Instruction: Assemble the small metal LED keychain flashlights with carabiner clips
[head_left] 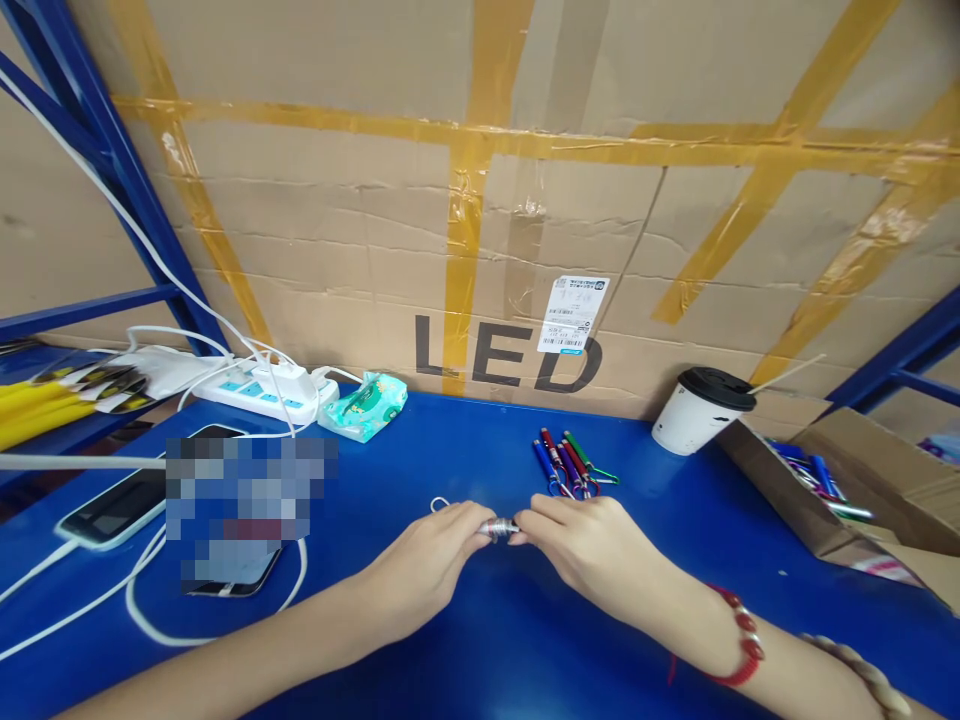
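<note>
Near the middle of the blue table, my left hand [435, 560] and my right hand [592, 545] meet at a small silver keychain flashlight [498, 529]. The fingers of each hand are closed around one end, so only the ridged middle part shows. A pale metal loop [440, 504] sticks out behind my left fingers. Just beyond my right hand lies a group of keychain flashlights [568, 462] in blue, red, purple and green, with clips at their near ends.
At right, an open cardboard box [795, 500] holds more coloured tubes, near a lidded paper cup [694, 415]. On the left are a power strip [259, 395], a green tissue pack [367, 408], a phone [120, 505] and white cables. A large taped carton [360, 250] stands behind.
</note>
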